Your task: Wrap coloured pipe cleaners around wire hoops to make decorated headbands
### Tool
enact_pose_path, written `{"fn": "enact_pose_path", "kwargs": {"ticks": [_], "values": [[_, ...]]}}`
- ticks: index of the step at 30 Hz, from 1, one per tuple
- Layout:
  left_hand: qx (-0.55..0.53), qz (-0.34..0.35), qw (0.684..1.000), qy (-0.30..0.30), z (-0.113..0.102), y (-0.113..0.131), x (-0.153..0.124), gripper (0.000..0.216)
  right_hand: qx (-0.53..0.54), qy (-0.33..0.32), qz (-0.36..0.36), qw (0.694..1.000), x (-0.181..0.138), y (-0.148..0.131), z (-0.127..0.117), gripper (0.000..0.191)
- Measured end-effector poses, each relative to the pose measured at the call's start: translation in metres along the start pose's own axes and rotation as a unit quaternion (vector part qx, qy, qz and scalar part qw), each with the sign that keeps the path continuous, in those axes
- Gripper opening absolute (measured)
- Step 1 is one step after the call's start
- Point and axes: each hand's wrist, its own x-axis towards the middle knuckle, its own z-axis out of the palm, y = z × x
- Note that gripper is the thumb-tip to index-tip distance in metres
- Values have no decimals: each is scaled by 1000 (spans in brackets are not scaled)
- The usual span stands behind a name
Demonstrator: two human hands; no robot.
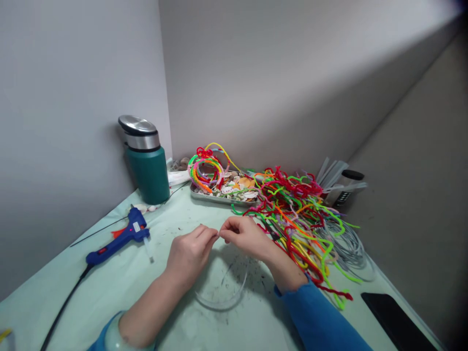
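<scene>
My left hand and my right hand meet fingertip to fingertip above the pale green table. Both are pinched shut at the same spot, on something too thin to make out. Under them lies a clear curved plastic band, and I cannot tell whether it reaches up to the fingers. A big heap of coloured pipe cleaners lies just right of my right hand, touching its wrist.
A blue glue gun with a black cord lies left of my hands. A green flask stands in the corner. Behind are a metal tray of shells and pipe-cleaner rings, a coil of grey wire and a black phone.
</scene>
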Motion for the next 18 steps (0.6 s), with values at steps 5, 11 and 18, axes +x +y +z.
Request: {"fn": "enact_pose_path", "kwargs": {"ticks": [5,11,18], "values": [[5,8,1000,9,-1,0,-1,22,-10,3,-7,1000,0,1,1,13],[-108,-71,991,-26,-3,2,2,20,-22,-8,-7,1000,-1,1,0,12],[-180,-154,970,-60,-2,3,7,16,-46,5,7,999,-1,1,0,14]]}}
